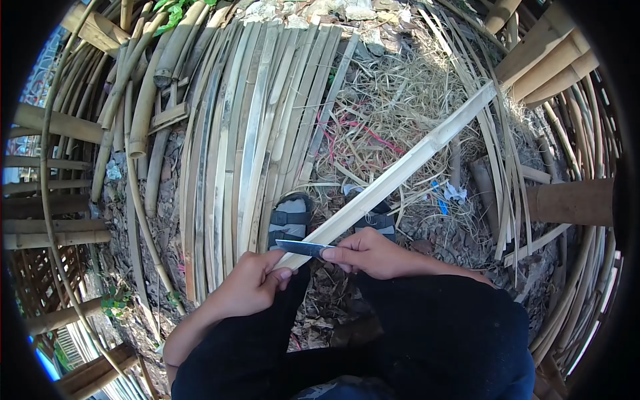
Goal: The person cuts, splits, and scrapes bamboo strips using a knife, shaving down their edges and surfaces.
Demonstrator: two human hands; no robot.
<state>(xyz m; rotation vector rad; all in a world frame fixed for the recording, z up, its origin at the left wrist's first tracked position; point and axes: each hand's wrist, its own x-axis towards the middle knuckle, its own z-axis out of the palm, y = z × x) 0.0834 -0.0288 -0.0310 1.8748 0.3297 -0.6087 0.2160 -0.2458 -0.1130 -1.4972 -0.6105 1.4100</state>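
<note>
Bamboo strip (pixel 400 167) under knife (pixel 301 247)

Hands (pixel 372 254): two
Knife (pixel 303 248): one
Held strip (pixel 393 170): one
Sandals (pixel 291 218): two
Trouser legs (pixel 443 323): two
Laid strips (pixel 230 133): over ten, too overlapped for an exact count
Shavings (pixel 407 103): too many to count

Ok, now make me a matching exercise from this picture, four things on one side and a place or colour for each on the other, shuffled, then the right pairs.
Things:
1. Knife
2. Long bamboo strip
3. Red strands
4. Trousers

Places and colours:
A. Among the pale shavings
B. Near end in the left hand
C. Black
D. In the fingers of the right hand

Pairs: 1-D, 2-B, 3-A, 4-C.
</note>
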